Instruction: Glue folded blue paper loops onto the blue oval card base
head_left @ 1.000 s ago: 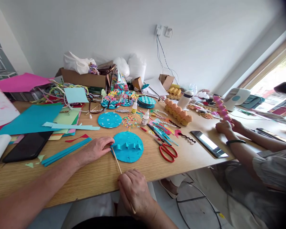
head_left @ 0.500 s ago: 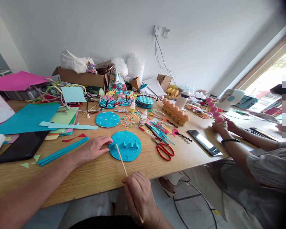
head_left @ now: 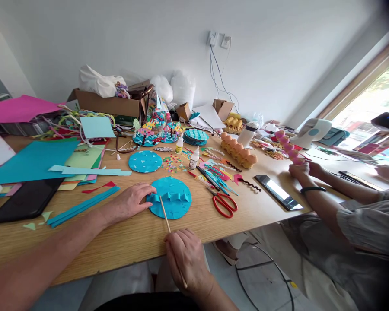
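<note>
A round blue disc (head_left: 173,211) lies near the table's front edge, with a wavy blue paper strip (head_left: 175,197) across its middle. My left hand (head_left: 132,202) grips the disc's left edge, thumb and fingers closed at the strip's end; the fingertips are partly hidden. Held in my right hand (head_left: 185,259) is a thin wooden stick (head_left: 165,214), whose far tip touches the left part of the strip. Another blue disc (head_left: 145,161), dotted with pale paper bits, sits just behind. Two blue paper strips (head_left: 84,206) lie left of my left hand.
Red-handled scissors (head_left: 224,204), a glue bottle (head_left: 193,160) and a phone (head_left: 277,192) lie to the right. Coloured paper (head_left: 32,160) and a black phone (head_left: 26,202) are at left. A co-worker's hands (head_left: 300,170) hold a pink egg-carton strip (head_left: 288,149).
The stick's tip has shifted slightly right along the wavy strip, and the stick stands a little steeper. My left hand has moved slightly further over the disc's edge.
</note>
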Demonstrator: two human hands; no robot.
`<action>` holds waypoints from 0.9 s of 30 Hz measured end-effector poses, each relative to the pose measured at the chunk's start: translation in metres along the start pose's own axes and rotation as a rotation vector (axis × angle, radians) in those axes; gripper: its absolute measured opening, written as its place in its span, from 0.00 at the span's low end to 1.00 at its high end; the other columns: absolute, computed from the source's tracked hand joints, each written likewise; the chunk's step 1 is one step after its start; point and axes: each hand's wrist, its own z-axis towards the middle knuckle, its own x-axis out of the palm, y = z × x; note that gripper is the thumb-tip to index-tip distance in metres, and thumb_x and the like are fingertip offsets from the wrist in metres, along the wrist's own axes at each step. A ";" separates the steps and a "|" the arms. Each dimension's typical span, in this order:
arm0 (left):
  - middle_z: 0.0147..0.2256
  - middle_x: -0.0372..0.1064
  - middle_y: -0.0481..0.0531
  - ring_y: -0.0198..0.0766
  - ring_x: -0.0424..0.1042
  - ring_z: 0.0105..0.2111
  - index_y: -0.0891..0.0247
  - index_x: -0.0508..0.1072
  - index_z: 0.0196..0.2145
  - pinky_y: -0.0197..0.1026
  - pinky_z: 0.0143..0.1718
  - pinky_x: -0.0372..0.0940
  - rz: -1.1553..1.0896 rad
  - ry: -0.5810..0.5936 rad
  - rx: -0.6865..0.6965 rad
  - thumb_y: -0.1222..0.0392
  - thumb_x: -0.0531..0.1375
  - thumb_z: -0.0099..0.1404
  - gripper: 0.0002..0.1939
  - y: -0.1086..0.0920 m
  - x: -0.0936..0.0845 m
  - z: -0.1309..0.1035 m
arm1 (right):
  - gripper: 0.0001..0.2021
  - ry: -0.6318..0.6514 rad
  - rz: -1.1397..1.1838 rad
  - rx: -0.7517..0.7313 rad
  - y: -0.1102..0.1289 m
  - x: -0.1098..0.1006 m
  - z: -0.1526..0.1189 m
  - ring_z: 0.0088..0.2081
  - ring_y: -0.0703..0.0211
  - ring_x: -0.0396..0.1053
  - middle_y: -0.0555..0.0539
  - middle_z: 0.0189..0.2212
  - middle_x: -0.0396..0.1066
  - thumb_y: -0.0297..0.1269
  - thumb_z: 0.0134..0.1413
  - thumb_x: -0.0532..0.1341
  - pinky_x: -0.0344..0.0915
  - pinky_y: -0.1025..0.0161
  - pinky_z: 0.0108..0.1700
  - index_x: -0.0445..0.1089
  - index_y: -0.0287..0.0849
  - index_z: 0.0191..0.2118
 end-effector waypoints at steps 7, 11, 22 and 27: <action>0.42 0.67 0.53 0.42 0.67 0.44 0.61 0.67 0.42 0.41 0.45 0.62 0.010 -0.006 0.036 0.62 0.57 0.61 0.11 0.003 0.003 0.001 | 0.10 0.008 -0.017 -0.008 -0.001 0.002 0.000 0.24 0.60 0.58 0.48 0.20 0.63 0.26 0.55 0.46 0.50 0.62 0.28 0.59 0.41 0.26; 0.42 0.67 0.52 0.42 0.67 0.44 0.61 0.67 0.43 0.40 0.45 0.61 0.017 0.003 0.052 0.61 0.58 0.61 0.12 0.002 0.003 0.003 | 0.10 0.005 -0.024 -0.011 -0.001 0.004 0.000 0.23 0.61 0.57 0.48 0.20 0.62 0.26 0.55 0.46 0.50 0.63 0.28 0.58 0.42 0.26; 0.39 0.66 0.52 0.41 0.66 0.42 0.61 0.68 0.44 0.40 0.43 0.61 0.077 -0.019 0.127 0.62 0.56 0.62 0.12 0.002 0.005 0.005 | 0.09 -0.056 0.083 0.027 -0.003 -0.003 -0.001 0.25 0.61 0.61 0.47 0.23 0.65 0.26 0.56 0.46 0.51 0.63 0.29 0.60 0.40 0.30; 0.38 0.65 0.51 0.40 0.66 0.41 0.60 0.69 0.44 0.40 0.43 0.62 0.103 -0.011 0.138 0.63 0.55 0.62 0.12 0.001 0.005 0.006 | 0.10 -0.027 0.046 0.017 -0.005 -0.001 -0.002 0.24 0.61 0.59 0.48 0.21 0.63 0.26 0.55 0.46 0.50 0.63 0.29 0.59 0.41 0.27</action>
